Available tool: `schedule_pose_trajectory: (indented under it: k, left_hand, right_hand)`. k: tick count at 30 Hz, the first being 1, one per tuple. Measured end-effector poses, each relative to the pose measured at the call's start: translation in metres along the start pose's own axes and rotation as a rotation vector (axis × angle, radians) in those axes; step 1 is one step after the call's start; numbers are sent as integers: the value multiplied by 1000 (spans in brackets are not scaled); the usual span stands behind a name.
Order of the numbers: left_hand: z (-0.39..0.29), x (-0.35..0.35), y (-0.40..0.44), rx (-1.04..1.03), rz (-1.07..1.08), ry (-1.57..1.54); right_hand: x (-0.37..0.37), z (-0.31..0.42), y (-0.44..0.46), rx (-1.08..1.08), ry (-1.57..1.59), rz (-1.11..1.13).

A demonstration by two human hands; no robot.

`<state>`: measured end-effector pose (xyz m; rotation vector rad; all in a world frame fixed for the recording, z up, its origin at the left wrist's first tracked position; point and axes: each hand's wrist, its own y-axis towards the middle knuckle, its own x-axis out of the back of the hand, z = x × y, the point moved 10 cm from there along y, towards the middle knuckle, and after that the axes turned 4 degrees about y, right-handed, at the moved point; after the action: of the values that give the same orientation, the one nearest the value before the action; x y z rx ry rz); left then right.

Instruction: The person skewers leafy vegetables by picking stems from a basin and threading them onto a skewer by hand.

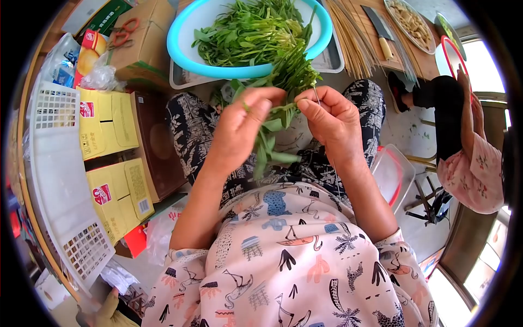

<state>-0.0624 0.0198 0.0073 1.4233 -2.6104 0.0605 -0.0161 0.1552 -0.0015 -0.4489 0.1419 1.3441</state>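
Two bare hands meet over the lap, a bunch of long-leaved greens point(295, 71) between them and just beyond. The right hand point(332, 117) pinches a thin skewer-like rod point(317, 96) between thumb and finger. The left hand point(248, 122) has its fingers half curled against the leaves (a blur from where I stand, so I cannot tell whether they grip).

I'd expect the greens to be light and limp at the leaf, springier along the stem, slippery if wet and easily bruised or torn. I'd take them by the stems, a few together, in a gentle pinch.

My count: one turquoise-rimmed basin point(223, 68) ahead of the hands, holding one heap of greens point(245, 35) too tangled to number; one metal tray point(183, 80) beneath it. Ahead and right of the right hand, one wooden-handled knife point(379, 34), one oval plate point(390, 15), and bamboo skewers point(349, 43) too many to count. Left of the left hand, one pair of orange-handled scissors point(124, 31) and two yellow cartons point(109, 121).
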Motion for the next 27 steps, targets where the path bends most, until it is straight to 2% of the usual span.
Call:
schedule_pose_trajectory:
  k: [1,3,5,7,10,11,13,17,19,23,25,27]
  left_hand:
    - [-6,14,1,-76,-91,115]
    - [2,45,-6,-6,-327,-28]
    - [-5,70,-19,-70,-546,-79]
    - [-19,83,-30,-76,-655,65]
    - [-36,54,-20,-177,-474,239]
    - [-25,37,-17,-64,-381,141]
    - [-27,10,-11,-39,-239,174]
    - [-16,0,-6,-7,-245,-44]
    - [-5,6,-5,94,-241,-178]
    - [12,38,-2,163,-283,-425]
    - [17,49,-1,164,-285,-429]
    - [22,51,0,203,-266,-510]
  right_hand:
    - [4,-2,0,-15,-23,-18]
    - [7,0,0,0,-28,-37]
    - [8,2,0,16,-31,-54]
    - [9,6,-1,24,-34,-88]
    - [4,5,0,55,-70,-53]
    - [1,4,0,54,-70,-47]
    - [-3,1,-1,38,-99,-47]
    - [-6,8,-4,66,-106,-31]
    - [-5,11,-9,27,-107,-22]
    - [-2,13,-23,-22,-247,48]
    - [-9,12,-34,-69,-382,151]
    - [-12,14,-42,-76,-388,180]
